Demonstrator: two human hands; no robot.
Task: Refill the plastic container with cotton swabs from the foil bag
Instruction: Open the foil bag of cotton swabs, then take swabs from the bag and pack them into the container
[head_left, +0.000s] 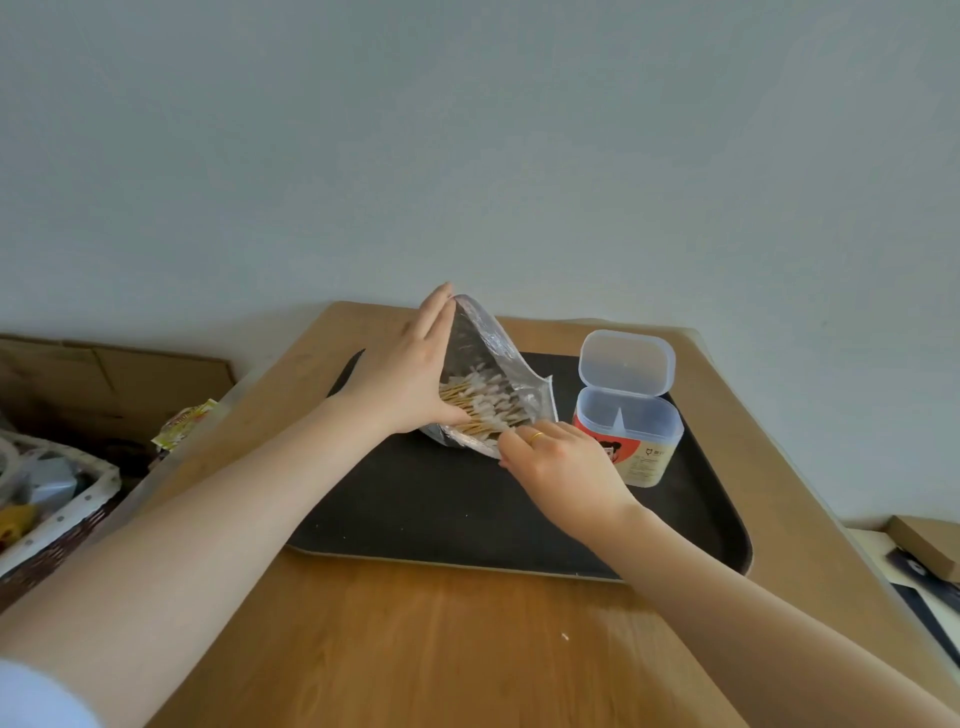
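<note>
A foil bag (493, 353) stands open on the black tray (447, 519), its mouth facing me. Wooden-stemmed cotton swabs (483, 402) lie in a bundle inside it. My left hand (410, 374) holds the bag's left wall with straight fingers along it and the thumb at the swabs. My right hand (561, 462) pinches the bag's lower edge by the swab tips, a gold ring on one finger. The clear plastic container (631, 436) with a red label stands on the tray to the right, its hinged lid (626, 364) raised.
The tray lies on a wooden table (415, 649) against a pale wall. A wicker basket (57, 514) of odds and ends, a yellow packet (187, 423) and cardboard (104, 379) are at the left. Boxes (922, 551) sit off the table's right edge.
</note>
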